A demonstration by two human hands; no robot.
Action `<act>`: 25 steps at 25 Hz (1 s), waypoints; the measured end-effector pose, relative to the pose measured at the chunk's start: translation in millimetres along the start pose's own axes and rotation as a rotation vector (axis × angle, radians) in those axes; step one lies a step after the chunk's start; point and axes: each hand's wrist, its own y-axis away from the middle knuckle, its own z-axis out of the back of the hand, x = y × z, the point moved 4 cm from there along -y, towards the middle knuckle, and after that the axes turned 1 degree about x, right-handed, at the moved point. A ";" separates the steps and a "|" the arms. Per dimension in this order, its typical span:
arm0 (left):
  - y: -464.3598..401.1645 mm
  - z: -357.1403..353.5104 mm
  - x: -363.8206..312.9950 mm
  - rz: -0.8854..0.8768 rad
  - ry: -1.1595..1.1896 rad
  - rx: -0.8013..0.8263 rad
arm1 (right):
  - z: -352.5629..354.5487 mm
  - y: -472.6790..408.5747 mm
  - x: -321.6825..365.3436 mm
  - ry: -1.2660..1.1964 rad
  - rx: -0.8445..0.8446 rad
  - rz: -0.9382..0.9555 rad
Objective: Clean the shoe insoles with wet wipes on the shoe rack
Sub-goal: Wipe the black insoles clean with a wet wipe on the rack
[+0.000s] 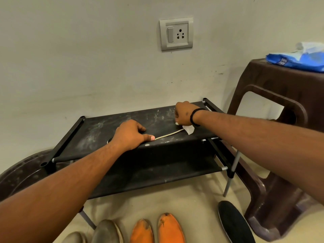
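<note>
A dark insole lies flat on the top shelf of the black shoe rack; only its pale front edge stands out against the dusty fabric. My left hand presses down on its left end, thumb along the edge. My right hand grips a crumpled white wet wipe at the insole's right end, near the rack's far right corner. A blue pack of wet wipes lies on the brown plastic stool at the right.
On the floor in front of the rack lie two orange insoles, two grey ones and a black one. A dark round tub sits at the left. A wall socket is above the rack.
</note>
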 end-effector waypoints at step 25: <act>2.9 1.5 -3.7 0.002 -0.016 -0.009 | -24.1 -15.7 74.1 -0.107 -0.013 0.134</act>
